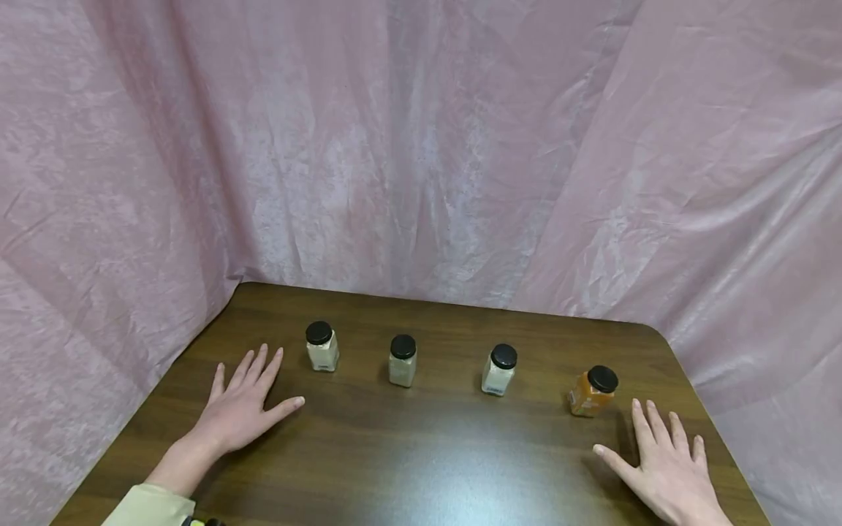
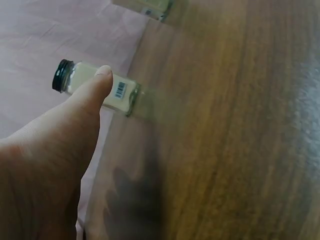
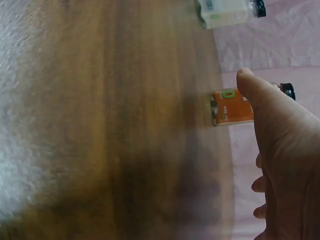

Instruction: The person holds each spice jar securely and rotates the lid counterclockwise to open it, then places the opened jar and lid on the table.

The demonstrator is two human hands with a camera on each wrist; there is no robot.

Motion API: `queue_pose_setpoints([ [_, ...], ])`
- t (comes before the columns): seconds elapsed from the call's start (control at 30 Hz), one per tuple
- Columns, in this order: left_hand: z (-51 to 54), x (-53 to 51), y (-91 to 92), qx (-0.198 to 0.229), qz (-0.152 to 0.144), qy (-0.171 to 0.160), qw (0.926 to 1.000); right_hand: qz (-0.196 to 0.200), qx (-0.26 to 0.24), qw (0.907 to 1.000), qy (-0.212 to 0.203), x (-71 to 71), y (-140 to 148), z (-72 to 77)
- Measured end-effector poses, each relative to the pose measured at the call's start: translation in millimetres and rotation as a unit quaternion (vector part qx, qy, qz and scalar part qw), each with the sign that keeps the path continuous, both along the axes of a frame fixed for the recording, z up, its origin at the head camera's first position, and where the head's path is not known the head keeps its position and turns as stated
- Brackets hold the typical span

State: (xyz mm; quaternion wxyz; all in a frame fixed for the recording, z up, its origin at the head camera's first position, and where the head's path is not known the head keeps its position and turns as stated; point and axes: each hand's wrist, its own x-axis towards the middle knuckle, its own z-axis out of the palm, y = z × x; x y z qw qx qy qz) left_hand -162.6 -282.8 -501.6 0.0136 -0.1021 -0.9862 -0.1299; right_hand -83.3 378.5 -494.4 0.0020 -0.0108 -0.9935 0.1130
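Table (image 1: 368,431): moderately lit; broad whitish glare at the near middle in head view, repeated along one side edge of each wrist view.
Curtain (image 1: 447,146): soft light, pale sheen on the folds.
Left hand (image 1: 243,409): well lit in head view, dim in left wrist view; soft-edged shadow below.
Right hand (image 1: 671,467): same contrast between views; diffuse shadow.
Orange jar (image 1: 588,395): print too small to read in head view.

Left sleeve (image 1: 148,508): pale yellow-green, plain.
Left-wrist device (image 1: 195,521): black and lime, partly visible.
Left hand (image 1: 238,415): bare.
Right hand (image 1: 672,475): bare.
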Motion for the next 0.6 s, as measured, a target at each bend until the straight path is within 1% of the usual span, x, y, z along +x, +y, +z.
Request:
queue_pose_setpoints([
  [0.07,3.3,-1.3,0.6,0.006,-0.001,-0.001,1.0,0.004,0.001,0.9999,0.014,0.4,0.5,3.3],
  [0.3,19.2,-3.5,0.5,0.035,-0.006,-0.01,0.9993,0.027,-0.008,0.9956,0.089,1.3,-1.8,20.5],
  [0.43,27.8,-3.2,-1.1,0.051,-0.009,-0.008,0.9986,0.037,-0.011,0.9935,0.107,1.3,-5.2,33.0],
  [0.6,33.8,-4.0,-4.2,0.063,-0.011,0.001,0.998,0.049,-0.011,0.991,0.124,-1.5,-10.8,48.4],
])
